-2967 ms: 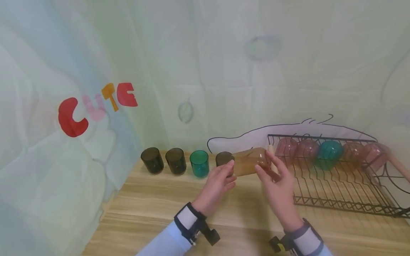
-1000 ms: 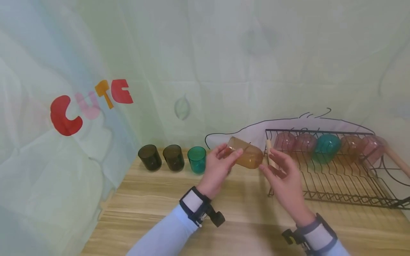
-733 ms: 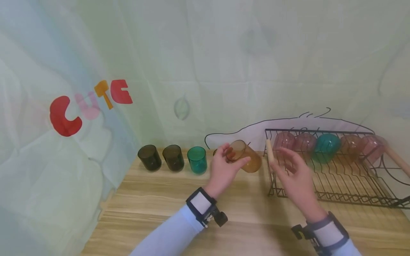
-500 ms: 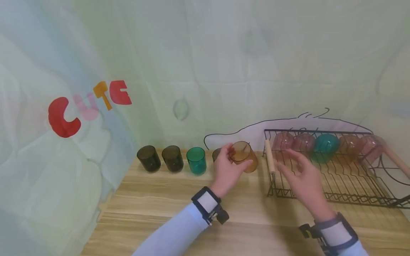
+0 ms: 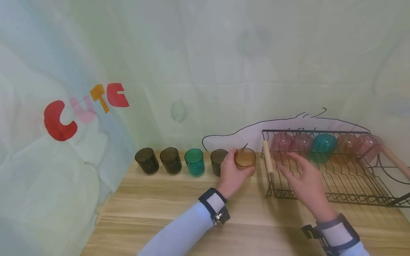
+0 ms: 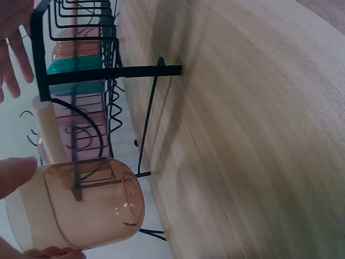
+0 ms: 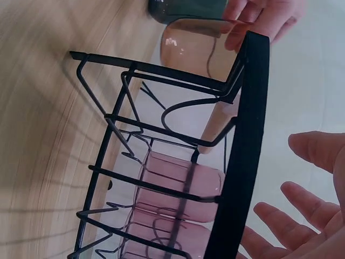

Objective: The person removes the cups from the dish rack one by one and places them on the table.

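Note:
In the head view, my left hand (image 5: 232, 176) grips an amber glass tumbler (image 5: 246, 158) between thumb and fingers. The tumbler is upright, mouth up, right of a dark grey tumbler (image 5: 216, 165). In the left wrist view, the thumb and fingers are near the rim of the amber tumbler (image 6: 97, 205), and its base is close over the table. My right hand (image 5: 307, 185) is held over the left end of the black wire rack (image 5: 320, 196), fingers spread, with nothing in it. In the right wrist view, the right-hand fingers (image 7: 302, 216) are beside the rack's frame.
Two dark tumblers (image 5: 171, 161) and a green tumbler (image 5: 194, 163) stand upright in a row along the back of the wooden table (image 5: 153, 213). Pink, teal (image 5: 324, 145) and amber glasses sit upside down in the rack, which has wooden handles (image 5: 268, 158). A printed cloth hangs behind.
The amber tumbler, earlier on its side between both hands, has been turned mouth up and lowered beside the dark tumbler by my left hand. My right hand has let go and moved right.

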Demonstrator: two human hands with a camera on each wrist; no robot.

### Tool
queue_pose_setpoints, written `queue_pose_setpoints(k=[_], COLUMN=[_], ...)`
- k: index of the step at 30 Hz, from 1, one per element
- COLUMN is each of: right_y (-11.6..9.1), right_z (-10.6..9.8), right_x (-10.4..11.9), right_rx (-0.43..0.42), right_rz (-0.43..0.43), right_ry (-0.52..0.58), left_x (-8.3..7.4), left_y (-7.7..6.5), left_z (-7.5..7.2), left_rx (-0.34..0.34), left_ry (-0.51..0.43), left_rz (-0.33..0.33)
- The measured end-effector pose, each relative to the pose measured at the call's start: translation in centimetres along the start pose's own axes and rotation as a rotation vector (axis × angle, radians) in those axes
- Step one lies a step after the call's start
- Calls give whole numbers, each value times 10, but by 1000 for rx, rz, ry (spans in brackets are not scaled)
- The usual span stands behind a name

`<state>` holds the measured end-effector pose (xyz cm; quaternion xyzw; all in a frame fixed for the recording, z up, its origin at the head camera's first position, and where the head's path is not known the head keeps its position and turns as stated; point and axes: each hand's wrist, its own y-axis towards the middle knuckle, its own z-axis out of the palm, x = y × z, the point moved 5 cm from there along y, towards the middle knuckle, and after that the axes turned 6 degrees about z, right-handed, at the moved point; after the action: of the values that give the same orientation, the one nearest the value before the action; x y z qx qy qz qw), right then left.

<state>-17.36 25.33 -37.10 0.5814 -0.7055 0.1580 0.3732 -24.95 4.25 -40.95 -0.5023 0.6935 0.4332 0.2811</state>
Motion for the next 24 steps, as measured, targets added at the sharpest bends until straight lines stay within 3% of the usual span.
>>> queue_pose_setpoints(k=[10, 17, 24], right_y=[0, 1, 1], right_z=[2, 3, 1], right_x=[-5, -7, -9], right_rx=[-4, -6, -6], right_rz=[-17, -29, -38], right_ry=[-33, -46, -53], left_x=[12, 19, 24], left_y=[5, 8, 11], left_z=[18, 26, 30], left_rx=[36, 86, 98], left_ry=[37, 71, 86], left_rz=[-33, -73, -71])
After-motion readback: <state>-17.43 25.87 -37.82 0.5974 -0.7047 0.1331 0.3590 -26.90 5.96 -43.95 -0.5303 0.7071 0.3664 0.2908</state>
